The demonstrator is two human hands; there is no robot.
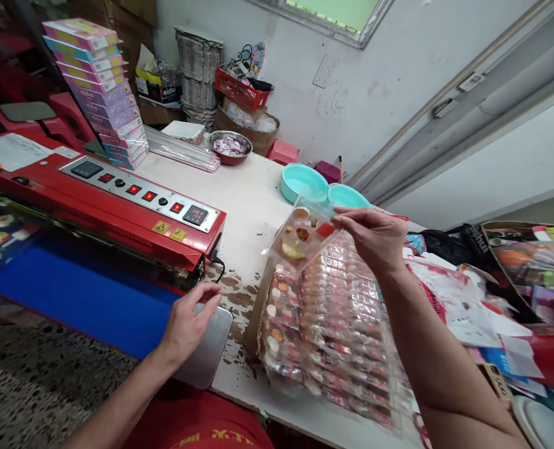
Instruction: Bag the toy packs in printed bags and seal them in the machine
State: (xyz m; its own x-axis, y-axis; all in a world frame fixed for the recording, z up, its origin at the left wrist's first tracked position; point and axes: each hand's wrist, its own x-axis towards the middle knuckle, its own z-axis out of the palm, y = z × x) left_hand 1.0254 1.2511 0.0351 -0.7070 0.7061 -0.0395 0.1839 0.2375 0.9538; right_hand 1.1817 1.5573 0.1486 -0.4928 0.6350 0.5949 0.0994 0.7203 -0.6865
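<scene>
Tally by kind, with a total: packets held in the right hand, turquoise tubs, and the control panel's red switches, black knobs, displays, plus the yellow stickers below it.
Packet in right hand: 1
Turquoise tubs: 2
Red switches: 4
Black knobs: 2
Displays: 2
Yellow stickers: 2
Total: 13

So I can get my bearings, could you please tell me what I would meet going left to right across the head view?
Stack of boxes, left hand, clear packet, right hand, carton.
</scene>
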